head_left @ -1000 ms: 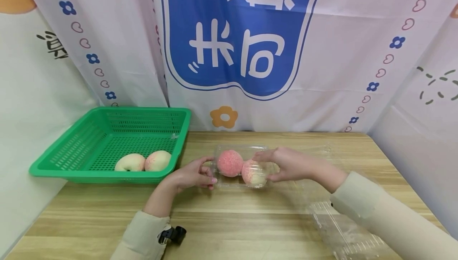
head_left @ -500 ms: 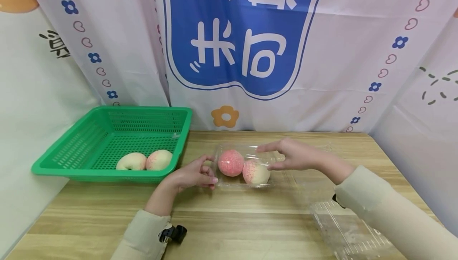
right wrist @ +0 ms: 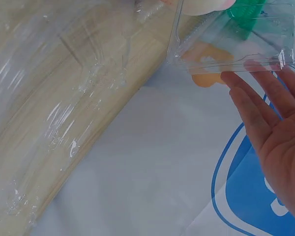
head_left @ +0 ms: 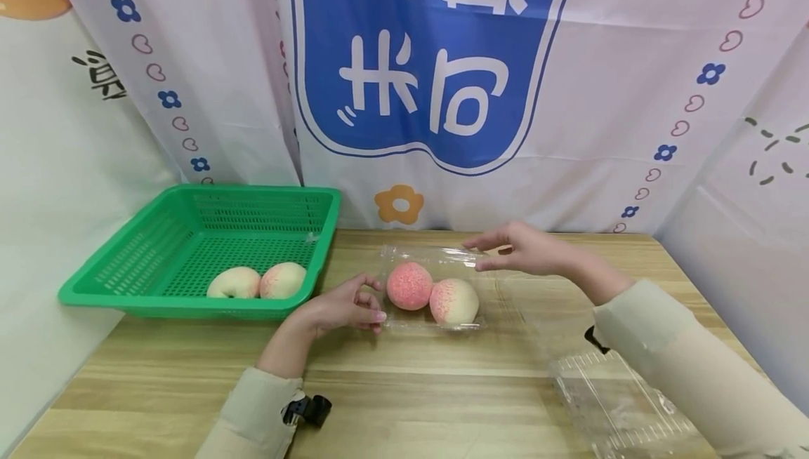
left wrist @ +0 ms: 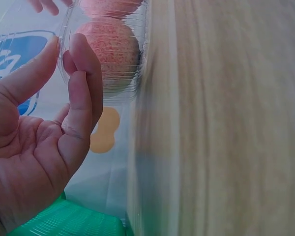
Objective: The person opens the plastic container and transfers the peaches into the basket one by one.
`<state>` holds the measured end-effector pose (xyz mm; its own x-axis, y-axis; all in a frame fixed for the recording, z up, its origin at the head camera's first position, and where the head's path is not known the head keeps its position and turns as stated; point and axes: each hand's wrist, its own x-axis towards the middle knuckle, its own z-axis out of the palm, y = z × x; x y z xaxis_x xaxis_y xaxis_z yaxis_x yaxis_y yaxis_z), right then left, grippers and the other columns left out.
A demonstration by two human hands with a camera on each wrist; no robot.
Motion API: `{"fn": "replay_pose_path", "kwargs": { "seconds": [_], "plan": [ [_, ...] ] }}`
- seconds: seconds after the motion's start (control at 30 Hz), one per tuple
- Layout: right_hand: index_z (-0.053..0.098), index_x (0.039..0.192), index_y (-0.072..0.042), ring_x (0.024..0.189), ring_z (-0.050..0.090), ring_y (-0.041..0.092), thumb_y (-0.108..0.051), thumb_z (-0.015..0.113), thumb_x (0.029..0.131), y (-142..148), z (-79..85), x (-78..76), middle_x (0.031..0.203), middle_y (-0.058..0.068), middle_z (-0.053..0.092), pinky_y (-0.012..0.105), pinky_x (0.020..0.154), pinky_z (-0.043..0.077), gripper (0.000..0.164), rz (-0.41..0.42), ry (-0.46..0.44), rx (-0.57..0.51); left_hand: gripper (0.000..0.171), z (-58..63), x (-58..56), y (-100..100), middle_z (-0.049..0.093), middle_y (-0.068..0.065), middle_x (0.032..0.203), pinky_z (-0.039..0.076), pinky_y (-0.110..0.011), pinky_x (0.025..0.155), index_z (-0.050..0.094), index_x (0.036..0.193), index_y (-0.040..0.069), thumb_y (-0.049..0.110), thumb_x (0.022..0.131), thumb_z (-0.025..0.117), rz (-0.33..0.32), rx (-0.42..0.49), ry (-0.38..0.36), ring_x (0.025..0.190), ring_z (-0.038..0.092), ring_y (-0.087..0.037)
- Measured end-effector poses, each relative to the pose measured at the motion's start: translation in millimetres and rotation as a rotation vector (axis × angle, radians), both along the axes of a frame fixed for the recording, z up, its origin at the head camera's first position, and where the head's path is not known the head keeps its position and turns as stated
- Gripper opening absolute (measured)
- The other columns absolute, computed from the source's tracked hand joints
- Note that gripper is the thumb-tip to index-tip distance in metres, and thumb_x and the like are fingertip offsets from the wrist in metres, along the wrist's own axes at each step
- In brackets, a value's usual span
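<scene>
A clear plastic clamshell box [head_left: 404,324] lies on the table with a pink peach [head_left: 409,285] and a paler pink-and-cream peach [head_left: 454,302] inside. My left hand [head_left: 344,308] pinches the box's left edge between thumb and fingers; the left wrist view shows them on both sides of the rim [left wrist: 64,59]. At the back right, my right hand [head_left: 527,252] touches the raised lid [head_left: 436,254]. Its fingers [right wrist: 253,110] are nearly straight in the right wrist view, with the fingertips at the lid's edge.
A green basket [head_left: 208,308] stands at the left, holding two pale peaches [head_left: 259,282]. More clear plastic packaging [head_left: 622,403] lies at the front right, partly behind the right sleeve [head_left: 682,354]. A printed cloth [head_left: 600,129] hangs behind the table [head_left: 404,403].
My right hand has moved back and up from over the paler peach, and the lid has swung back, leaving both peaches plainer to see. The left hand stays at the box's left edge.
</scene>
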<state>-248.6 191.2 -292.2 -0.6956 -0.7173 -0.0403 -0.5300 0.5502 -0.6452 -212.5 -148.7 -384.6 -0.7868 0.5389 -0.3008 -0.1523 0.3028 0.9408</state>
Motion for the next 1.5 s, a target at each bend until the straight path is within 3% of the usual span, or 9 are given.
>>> {"fn": "replay_pose_path", "kwargs": {
  "seconds": [0.43, 0.83, 1.23, 1.37, 1.5],
  "plan": [
    [0.062, 0.13, 0.005, 0.123, 0.061, 0.035, -0.014, 0.061, 0.099, 2, 3.4, -21.2, 0.132, 0.022, 0.064, 0.046, 0.101, 0.051, 0.036, -0.075, -0.002, -0.084, 0.044, -0.3, -2.2, -2, 0.061, 0.0, 0.077, 0.056, -0.034, 0.08, 0.033, 0.127, -0.003, 0.003, 0.095, 0.063, 0.013, -0.009, -0.008, 0.077, 0.068, -0.015],
    [0.062, 0.131, 0.001, 0.106, 0.071, 0.034, -0.029, 0.05, 0.105, 2, -1.9, -39.5, 0.127, 0.021, 0.067, 0.053, 0.097, 0.052, 0.041, -0.278, -0.13, -0.147, 0.047, -2.7, -1.2, -1, 0.062, -0.001, 0.078, 0.057, -0.036, 0.083, 0.032, 0.129, -0.006, 0.004, 0.095, 0.063, 0.01, -0.02, -0.006, 0.077, 0.068, -0.015],
    [0.062, 0.134, -0.005, 0.097, 0.074, 0.032, -0.038, 0.05, 0.104, -9, -4.0, -51.7, 0.122, 0.019, 0.07, 0.05, 0.093, 0.055, 0.046, -0.419, -0.132, -0.182, 0.045, -3.8, -3.1, 0, 0.062, -0.001, 0.077, 0.057, -0.035, 0.083, 0.032, 0.127, -0.005, 0.003, 0.095, 0.063, 0.015, -0.017, -0.009, 0.076, 0.068, -0.014],
    [0.061, 0.135, -0.006, 0.096, 0.074, 0.03, -0.04, 0.051, 0.103, -10, -8.3, -55.0, 0.124, 0.02, 0.069, 0.046, 0.091, 0.057, 0.048, -0.453, -0.151, -0.204, 0.044, -3.7, -2.5, 0, 0.061, 0.0, 0.076, 0.057, -0.035, 0.082, 0.033, 0.126, -0.005, 0.002, 0.095, 0.063, 0.017, -0.019, -0.012, 0.075, 0.068, -0.014],
    [0.061, 0.134, -0.003, 0.093, 0.075, 0.026, -0.038, 0.054, 0.102, -12, -14.5, -59.2, 0.125, 0.021, 0.068, 0.034, 0.084, 0.058, 0.048, -0.489, -0.169, -0.237, 0.044, -4.0, -2.6, 1, 0.061, -0.001, 0.075, 0.057, -0.034, 0.081, 0.033, 0.126, -0.005, 0.002, 0.095, 0.063, 0.018, -0.018, -0.016, 0.075, 0.068, -0.015]
  ]
}}
